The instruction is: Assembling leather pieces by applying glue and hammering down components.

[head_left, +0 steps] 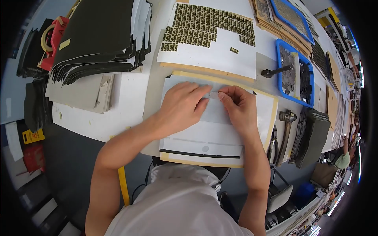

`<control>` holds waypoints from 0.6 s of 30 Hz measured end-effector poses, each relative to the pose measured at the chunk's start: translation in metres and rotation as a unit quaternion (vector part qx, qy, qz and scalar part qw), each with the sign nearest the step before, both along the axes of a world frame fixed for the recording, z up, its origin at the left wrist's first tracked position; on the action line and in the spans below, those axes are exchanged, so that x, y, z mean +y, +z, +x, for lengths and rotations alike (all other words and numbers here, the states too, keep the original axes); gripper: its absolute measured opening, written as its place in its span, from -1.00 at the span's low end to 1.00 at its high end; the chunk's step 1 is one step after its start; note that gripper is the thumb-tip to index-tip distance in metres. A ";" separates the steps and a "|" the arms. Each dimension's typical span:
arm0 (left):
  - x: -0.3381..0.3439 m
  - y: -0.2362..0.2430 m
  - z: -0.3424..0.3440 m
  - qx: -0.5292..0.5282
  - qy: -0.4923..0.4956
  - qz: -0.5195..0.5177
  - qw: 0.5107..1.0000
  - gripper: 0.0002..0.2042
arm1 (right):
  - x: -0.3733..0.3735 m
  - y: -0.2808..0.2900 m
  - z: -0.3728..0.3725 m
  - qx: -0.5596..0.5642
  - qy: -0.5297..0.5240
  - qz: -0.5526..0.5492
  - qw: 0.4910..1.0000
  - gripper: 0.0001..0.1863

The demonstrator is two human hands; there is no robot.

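Over a pale grey sheet [185, 133] on a tape-edged board [271, 112], both my hands work close together near the sheet's far edge. My right hand [241, 108] pinches a small pale strip [214, 95] between thumb and fingers. On the strip's left side lies my left hand [179, 106], its fingers stretched out and its thumb apart from the index finger. The index fingertip rests near the strip; whether it touches cannot be made out. A black strip [197, 153] runs along the sheet's near edge, with a faint round mark [205, 149] above it.
Beyond the board, a white sheet [224, 59] carries rows of small dark-and-gold pieces [201, 23]. Stacked black sheets [98, 31] stand at left, beside a red tape dispenser [53, 47]. At right are a blue tray [279, 67], black stamp-like tool [275, 71], hammer [286, 126] and pliers [272, 143].
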State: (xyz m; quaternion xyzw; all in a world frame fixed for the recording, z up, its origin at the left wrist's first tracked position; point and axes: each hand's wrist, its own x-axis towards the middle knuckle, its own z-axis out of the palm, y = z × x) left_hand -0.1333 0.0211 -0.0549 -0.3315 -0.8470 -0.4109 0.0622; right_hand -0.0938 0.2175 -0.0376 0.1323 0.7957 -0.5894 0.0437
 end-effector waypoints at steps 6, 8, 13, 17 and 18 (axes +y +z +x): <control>0.001 0.000 -0.001 -0.014 -0.003 0.000 1.000 -0.71 | -0.005 -0.005 0.001 0.027 -0.004 0.058 0.998 -0.88; 0.001 -0.001 -0.001 -0.014 -0.002 -0.001 1.000 -0.72 | -0.006 -0.003 0.001 0.023 -0.002 0.061 0.998 -0.88; 0.001 -0.002 -0.002 -0.015 0.001 0.002 1.000 -0.75 | -0.007 -0.002 0.001 0.023 -0.005 0.077 0.997 -0.88; 0.003 -0.003 -0.002 -0.030 0.005 0.003 1.000 -0.77 | -0.006 -0.005 0.002 0.041 -0.002 0.091 0.995 -0.87; 0.003 -0.003 -0.003 -0.040 0.008 0.010 0.999 -0.80 | -0.006 -0.006 0.002 0.047 -0.001 0.090 0.995 -0.86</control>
